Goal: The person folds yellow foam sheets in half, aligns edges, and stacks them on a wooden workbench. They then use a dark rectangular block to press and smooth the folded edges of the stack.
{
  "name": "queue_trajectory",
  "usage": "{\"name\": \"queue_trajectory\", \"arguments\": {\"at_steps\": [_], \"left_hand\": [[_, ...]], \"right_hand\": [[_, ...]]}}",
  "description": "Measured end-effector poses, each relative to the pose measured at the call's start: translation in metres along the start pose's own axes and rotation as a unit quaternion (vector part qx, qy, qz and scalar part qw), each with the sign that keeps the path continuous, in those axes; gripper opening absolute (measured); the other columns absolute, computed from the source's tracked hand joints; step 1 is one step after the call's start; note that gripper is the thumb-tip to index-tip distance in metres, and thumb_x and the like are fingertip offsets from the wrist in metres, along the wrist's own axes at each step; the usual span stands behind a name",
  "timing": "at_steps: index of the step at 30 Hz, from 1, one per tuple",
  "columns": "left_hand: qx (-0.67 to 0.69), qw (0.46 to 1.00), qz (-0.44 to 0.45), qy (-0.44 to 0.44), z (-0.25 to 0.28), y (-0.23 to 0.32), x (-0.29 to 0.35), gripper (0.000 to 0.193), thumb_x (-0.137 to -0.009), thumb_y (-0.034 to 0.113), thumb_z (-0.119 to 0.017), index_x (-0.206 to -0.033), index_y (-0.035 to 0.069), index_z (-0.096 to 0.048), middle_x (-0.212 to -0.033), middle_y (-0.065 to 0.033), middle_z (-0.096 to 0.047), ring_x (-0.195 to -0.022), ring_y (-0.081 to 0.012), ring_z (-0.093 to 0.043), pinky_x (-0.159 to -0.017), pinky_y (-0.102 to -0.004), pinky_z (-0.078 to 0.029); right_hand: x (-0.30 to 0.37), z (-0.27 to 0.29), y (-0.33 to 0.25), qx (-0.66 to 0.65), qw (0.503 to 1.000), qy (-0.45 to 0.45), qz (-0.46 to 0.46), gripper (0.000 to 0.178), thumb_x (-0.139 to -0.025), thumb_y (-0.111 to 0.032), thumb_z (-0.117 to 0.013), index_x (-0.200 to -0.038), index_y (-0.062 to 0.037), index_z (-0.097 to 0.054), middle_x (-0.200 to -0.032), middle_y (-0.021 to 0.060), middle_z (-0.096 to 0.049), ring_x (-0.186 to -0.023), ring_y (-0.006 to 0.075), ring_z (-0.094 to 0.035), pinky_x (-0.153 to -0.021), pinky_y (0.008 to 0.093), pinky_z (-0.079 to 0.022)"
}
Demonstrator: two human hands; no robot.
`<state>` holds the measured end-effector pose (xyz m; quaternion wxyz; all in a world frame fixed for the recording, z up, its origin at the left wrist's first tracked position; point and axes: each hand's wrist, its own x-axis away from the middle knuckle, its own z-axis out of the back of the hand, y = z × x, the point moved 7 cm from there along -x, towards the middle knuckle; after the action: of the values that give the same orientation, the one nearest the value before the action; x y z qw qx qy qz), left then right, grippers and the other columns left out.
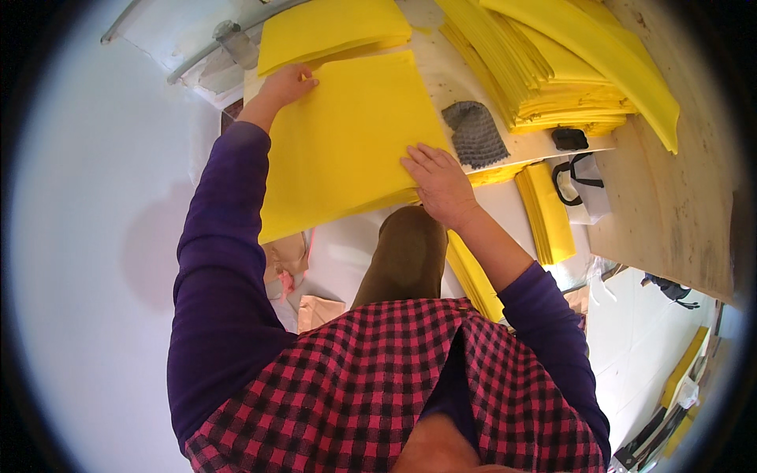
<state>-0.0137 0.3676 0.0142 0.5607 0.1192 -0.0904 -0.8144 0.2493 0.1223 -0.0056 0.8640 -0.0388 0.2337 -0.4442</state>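
Note:
A large yellow fabric piece [355,134] lies flat across the table in front of me, its near edge overhanging by my knee. At its far left corner my left hand [285,85] has its fingers curled in, pinching the edge of the cloth. My right hand [443,185] rests on the near right part of the same piece, fingers stretched out and palm down. Just beyond lies a folded yellow stack [335,31]. A grey knitted cap [475,134] sits to the right of the cloth.
A tall pile of folded yellow fabric [544,71] fills the far right of the table [434,67]. A small black object [569,139] lies at its near edge. Below are another yellow bundle [546,213] and a white bag [587,189] with black handles. A clear jar [235,43] stands far left.

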Motion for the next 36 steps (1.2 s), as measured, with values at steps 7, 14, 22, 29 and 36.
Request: {"name": "queue_trajectory", "arguments": {"at_steps": [7,14,22,29,36], "left_hand": [[0.069,0.995,0.031,-0.064,-0.004,-0.015,-0.002,0.026,-0.076,0.027,-0.071,-0.079,0.004,-0.058,-0.070,-0.0065,-0.058,-0.066,-0.0173,-0.055,-0.059,-0.0328,-0.044],[0.108,0.991,0.026,-0.073,0.002,-0.019,-0.010,0.021,-0.080,0.022,-0.069,-0.079,0.003,-0.058,-0.066,-0.0009,-0.055,-0.063,-0.0112,-0.051,-0.056,-0.0281,-0.041],[0.086,0.992,0.036,-0.081,-0.002,-0.021,-0.028,0.021,-0.082,0.022,-0.068,-0.084,0.002,-0.061,-0.072,-0.0026,-0.060,-0.066,-0.0129,-0.053,-0.059,-0.0287,-0.043],[0.020,0.998,-0.029,0.053,0.008,-0.017,-0.016,0.031,-0.084,0.022,-0.066,-0.109,0.005,-0.063,-0.102,-0.0116,-0.066,-0.095,-0.0205,-0.061,-0.082,-0.0316,-0.048],[0.247,0.933,-0.157,0.210,0.102,0.081,0.060,0.033,-0.094,0.017,-0.054,-0.125,0.004,-0.055,-0.127,-0.0068,-0.057,-0.120,-0.0166,-0.050,-0.101,-0.0308,-0.038]], "right_hand": [[0.002,0.001,0.000,-0.027,0.999,0.019,-0.003,0.057,-0.066,-0.002,-0.064,-0.122,-0.0047,-0.053,-0.132,0.0145,-0.050,-0.124,0.0320,-0.043,-0.105,0.0423,-0.033],[0.002,0.003,-0.001,-0.018,0.999,0.026,-0.008,0.057,-0.067,-0.003,-0.064,-0.123,-0.0044,-0.052,-0.131,0.0147,-0.049,-0.124,0.0321,-0.043,-0.105,0.0427,-0.033],[-0.003,0.004,-0.003,-0.002,1.000,0.020,-0.015,0.045,-0.078,-0.013,-0.058,-0.122,-0.0034,-0.053,-0.131,0.0145,-0.050,-0.125,0.0303,-0.041,-0.107,0.0423,-0.029],[0.002,0.018,-0.008,-0.026,0.999,-0.007,-0.029,0.052,-0.082,-0.029,-0.061,-0.125,-0.0031,-0.051,-0.134,0.0158,-0.047,-0.128,0.0318,-0.038,-0.109,0.0429,-0.026],[0.043,0.141,0.006,-0.309,0.923,0.211,-0.087,0.055,-0.092,-0.040,-0.052,-0.130,-0.0002,-0.049,-0.134,0.0151,-0.050,-0.126,0.0249,-0.045,-0.107,0.0390,-0.028]]}}
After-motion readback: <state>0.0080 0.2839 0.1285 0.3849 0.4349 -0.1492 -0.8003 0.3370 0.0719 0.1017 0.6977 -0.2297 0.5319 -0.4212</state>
